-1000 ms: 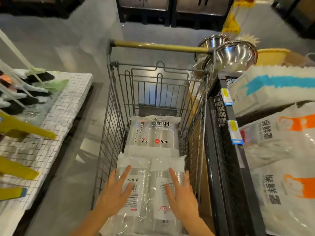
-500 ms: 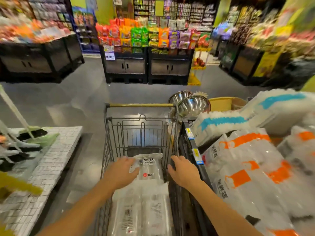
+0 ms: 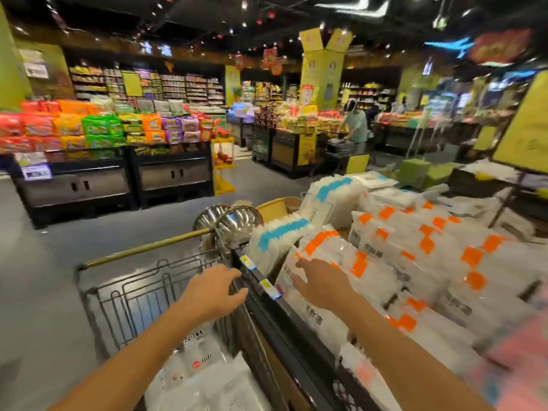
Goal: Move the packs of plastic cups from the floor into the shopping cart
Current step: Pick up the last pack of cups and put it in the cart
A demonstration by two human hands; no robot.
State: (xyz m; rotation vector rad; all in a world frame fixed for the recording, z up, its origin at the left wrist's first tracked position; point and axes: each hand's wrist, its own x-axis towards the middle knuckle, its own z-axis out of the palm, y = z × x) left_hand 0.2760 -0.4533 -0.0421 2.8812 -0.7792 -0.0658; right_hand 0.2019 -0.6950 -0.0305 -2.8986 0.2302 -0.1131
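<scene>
Clear packs of plastic cups (image 3: 201, 369) lie inside the wire shopping cart (image 3: 124, 295), whose brass-coloured handle (image 3: 148, 247) is at the far end. My left hand (image 3: 212, 292) hovers over the cart's right rim, fingers loosely spread, holding nothing. My right hand (image 3: 321, 281) reaches over the black display bin (image 3: 278, 318) to the right, fingers extended above white bags with orange patches (image 3: 394, 262). The floor beside the cart is out of view below.
Steel bowls (image 3: 234, 222) sit at the bin's far end, beside white bags with blue stripes (image 3: 278, 232). A snack display (image 3: 112, 161) stands across the grey aisle. A person with a cart (image 3: 354, 129) is far back right.
The view has swung up and right from the cart to the store. Both hands lifted off the cup packs; the right hand moved over the bin of bags.
</scene>
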